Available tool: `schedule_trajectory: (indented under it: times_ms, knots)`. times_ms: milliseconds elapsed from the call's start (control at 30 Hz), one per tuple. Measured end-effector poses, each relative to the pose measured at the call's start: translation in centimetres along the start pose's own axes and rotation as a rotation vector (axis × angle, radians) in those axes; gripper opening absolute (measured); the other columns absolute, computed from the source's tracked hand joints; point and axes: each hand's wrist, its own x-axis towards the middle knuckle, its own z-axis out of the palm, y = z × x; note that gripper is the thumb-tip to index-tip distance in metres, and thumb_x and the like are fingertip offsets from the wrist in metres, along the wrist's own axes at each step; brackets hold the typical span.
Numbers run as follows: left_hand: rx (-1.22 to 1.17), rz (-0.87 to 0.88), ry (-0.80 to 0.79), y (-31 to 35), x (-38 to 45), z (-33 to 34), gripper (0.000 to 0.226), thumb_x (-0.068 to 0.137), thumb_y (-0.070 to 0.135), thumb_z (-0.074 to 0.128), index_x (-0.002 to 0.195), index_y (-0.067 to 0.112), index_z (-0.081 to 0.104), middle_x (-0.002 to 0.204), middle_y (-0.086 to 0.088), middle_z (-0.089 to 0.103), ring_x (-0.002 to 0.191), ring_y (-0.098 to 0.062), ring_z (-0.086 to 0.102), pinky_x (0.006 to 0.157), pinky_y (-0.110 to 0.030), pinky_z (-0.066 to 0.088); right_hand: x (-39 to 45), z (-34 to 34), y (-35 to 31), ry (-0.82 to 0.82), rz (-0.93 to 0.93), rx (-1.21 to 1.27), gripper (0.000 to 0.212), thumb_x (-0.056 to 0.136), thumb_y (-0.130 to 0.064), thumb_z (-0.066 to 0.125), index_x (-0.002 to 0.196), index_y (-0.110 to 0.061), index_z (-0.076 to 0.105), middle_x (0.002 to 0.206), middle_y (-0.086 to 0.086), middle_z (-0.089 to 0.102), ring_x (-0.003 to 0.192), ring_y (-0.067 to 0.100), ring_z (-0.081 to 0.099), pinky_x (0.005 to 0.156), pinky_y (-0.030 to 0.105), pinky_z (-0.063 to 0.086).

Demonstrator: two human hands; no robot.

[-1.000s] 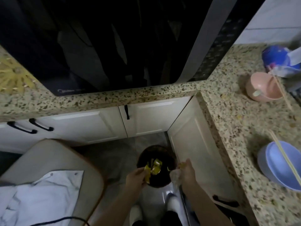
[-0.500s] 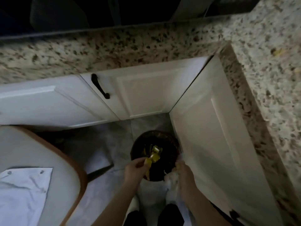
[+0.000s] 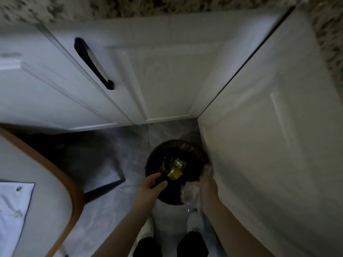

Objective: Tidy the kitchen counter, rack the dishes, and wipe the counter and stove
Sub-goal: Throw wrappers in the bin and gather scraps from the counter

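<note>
Place: a home kitchen, dimly lit.
Counter: a speckled granite counter is seen meeting at an inner corner.
Cabinets: white panelled cabinet doors are fitted beneath it, one with a black bar handle.
Floor: grey marbled tiles are laid.
Bin: a dark waste bin is set in the corner.
</note>
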Motion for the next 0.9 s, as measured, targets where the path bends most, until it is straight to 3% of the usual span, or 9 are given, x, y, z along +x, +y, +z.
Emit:
schedule_trajectory:
  times_ms: [133, 300, 400, 467, 533, 733, 800, 900]
  knots:
    - [0.008, 0.012, -0.025, 0.5, 0.9, 0.2, 0.015, 0.085, 0.015, 0.068, 0.095, 0.025, 0.064, 0.095, 0.006, 0.064, 0.086, -0.002, 0.059, 0.066, -0.011, 0.045, 0.8, 1.1, 0.8, 0.028, -0.030, 0.076, 0.036, 0.101, -0.037, 0.035, 0.095, -0.010, 0.059, 0.078, 0.006, 0.061, 0.069, 0.022, 0.059, 0.057, 0.027, 0.047]
    - [-0.026, -0.013, -0.073, -0.1, 1.7, 0.8, 0.015, 0.087, 0.015, 0.064, 0.102, 0.020, 0.064, 0.093, 0.009, 0.063, 0.086, -0.002, 0.057, 0.073, -0.017, 0.046, 2.6, 2.6, 1.4, 0.070, -0.065, 0.027, 0.042, 0.101, -0.034, 0.036, 0.120, -0.002, 0.055, 0.101, 0.011, 0.058, 0.085, 0.027, 0.055, 0.075, 0.032, 0.045]
    - [-0.037, -0.029, -0.094, -0.5, 1.9, 1.1, 0.018, 0.088, 0.014, 0.063, 0.105, 0.020, 0.063, 0.094, 0.011, 0.061, 0.085, 0.001, 0.055, 0.067, -0.012, 0.042, 3.3, 2.8, 2.0, 0.074, -0.123, -0.049, 0.036, 0.101, -0.028, 0.036, 0.120, -0.002, 0.053, 0.107, 0.014, 0.060, 0.085, 0.025, 0.056, 0.071, 0.031, 0.047]
    - [-0.060, -0.045, -0.091, -0.8, 2.1, 1.1, 0.021, 0.088, 0.013, 0.062, 0.109, 0.018, 0.063, 0.094, 0.010, 0.060, 0.086, -0.001, 0.056, 0.067, -0.013, 0.043, 3.9, 2.9, 2.0, 0.039, -0.131, -0.138, 0.046, 0.100, -0.032, 0.037, 0.135, -0.004, 0.044, 0.130, 0.015, 0.052, 0.107, 0.031, 0.055, 0.088, 0.041, 0.049]
    - [-0.094, -0.060, -0.078, -0.9, 2.3, 1.1, 0.023, 0.088, 0.012, 0.062, 0.111, 0.015, 0.063, 0.094, 0.009, 0.060, 0.085, -0.003, 0.056, 0.070, -0.015, 0.045, 4.0, 3.2, 1.6, 0.009, -0.064, -0.117, 0.060, 0.098, -0.047, 0.034, 0.145, -0.011, 0.032, 0.145, 0.013, 0.040, 0.127, 0.033, 0.044, 0.106, 0.047, 0.038]
    - [-0.137, -0.077, -0.040, -0.4, 2.2, 0.2, 0.018, 0.089, 0.013, 0.060, 0.106, 0.017, 0.064, 0.108, -0.003, 0.061, 0.101, -0.018, 0.057, 0.090, -0.030, 0.046, 3.8, 2.6, 0.8, -0.044, 0.000, -0.112, 0.063, 0.099, -0.050, 0.030, 0.144, -0.007, 0.034, 0.145, 0.016, 0.041, 0.130, 0.033, 0.042, 0.111, 0.044, 0.033]
    - [-0.130, -0.078, -0.044, 0.2, 1.8, -0.1, 0.025, 0.089, 0.015, 0.060, 0.114, 0.015, 0.063, 0.110, -0.003, 0.060, 0.101, -0.017, 0.057, 0.084, -0.027, 0.047, 2.9, 2.2, 0.6, -0.051, -0.001, -0.133, 0.063, 0.099, -0.052, 0.028, 0.145, -0.009, 0.032, 0.146, 0.014, 0.040, 0.130, 0.033, 0.041, 0.110, 0.042, 0.032]
    - [-0.137, -0.060, -0.051, 1.2, 1.3, -0.3, 0.020, 0.090, 0.016, 0.059, 0.109, 0.019, 0.063, 0.100, 0.005, 0.059, 0.089, -0.007, 0.056, 0.068, -0.018, 0.044, 1.3, 1.7, -0.1, -0.085, -0.028, -0.125, 0.061, 0.099, -0.050, 0.027, 0.145, -0.009, 0.033, 0.144, 0.014, 0.041, 0.128, 0.033, 0.043, 0.107, 0.043, 0.032]
